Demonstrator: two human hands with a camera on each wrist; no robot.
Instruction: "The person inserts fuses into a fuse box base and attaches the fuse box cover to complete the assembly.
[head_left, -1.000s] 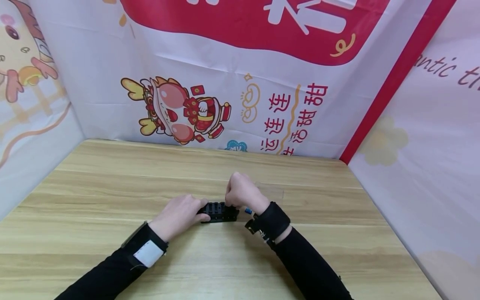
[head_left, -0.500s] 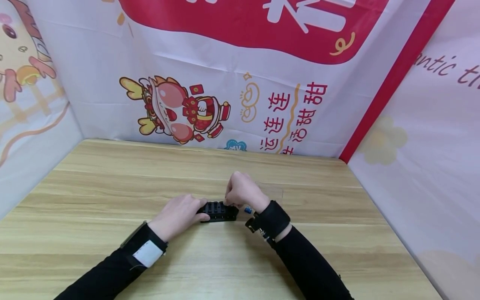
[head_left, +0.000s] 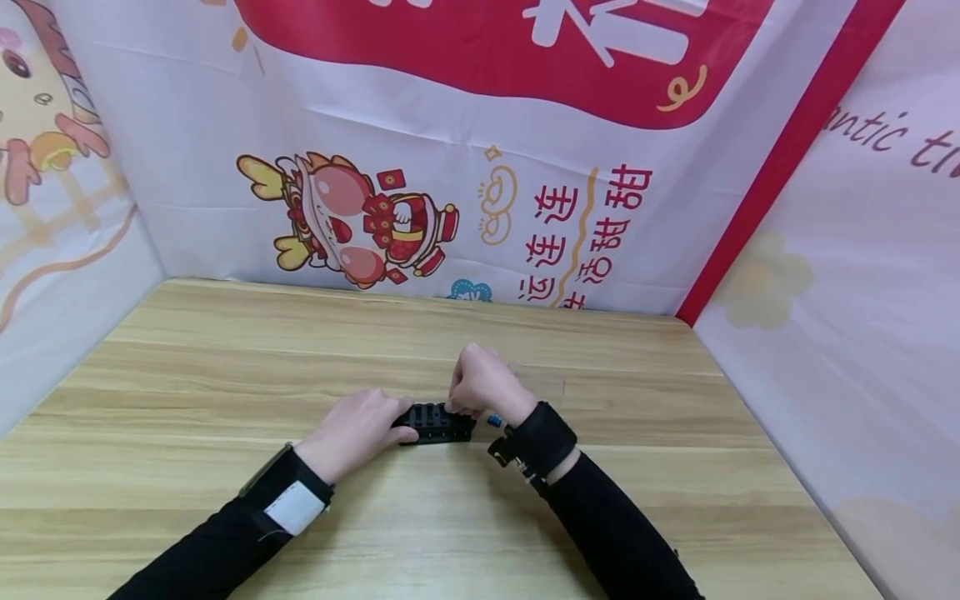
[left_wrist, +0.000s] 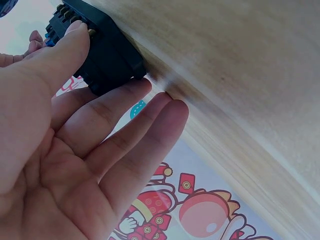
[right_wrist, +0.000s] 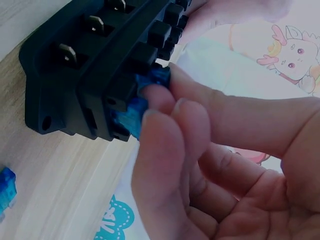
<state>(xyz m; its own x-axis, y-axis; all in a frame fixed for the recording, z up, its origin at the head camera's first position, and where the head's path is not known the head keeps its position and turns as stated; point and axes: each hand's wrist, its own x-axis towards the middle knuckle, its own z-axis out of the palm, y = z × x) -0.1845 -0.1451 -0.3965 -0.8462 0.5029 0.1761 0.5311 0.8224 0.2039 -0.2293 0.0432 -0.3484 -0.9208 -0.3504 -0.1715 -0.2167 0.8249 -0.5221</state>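
Black block [head_left: 433, 425] between hands: left hand [head_left: 356, 429] grips one end, right hand [head_left: 487, 385] pinches half-hidden blue piece [right_wrist: 131, 118] opposite, loose blue bit [right_wrist: 6, 190] nearby.

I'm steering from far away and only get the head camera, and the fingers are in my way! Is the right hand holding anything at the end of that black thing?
Observer: Yes. The right wrist view shows the right hand pinching a blue piece at the end of the black block. More blue shows just below; I can't tell whether it's the same piece.
Operator: Ooh! Does the black block have any shiny bits? It just looks dark to me.
Observer: It does: the right wrist view shows metal tabs in a row along it.
Operator: And is the left hand using all its fingers to hold it?
Observer: No. In the left wrist view, the left hand has two fingers stretched out past the block, clear of it.
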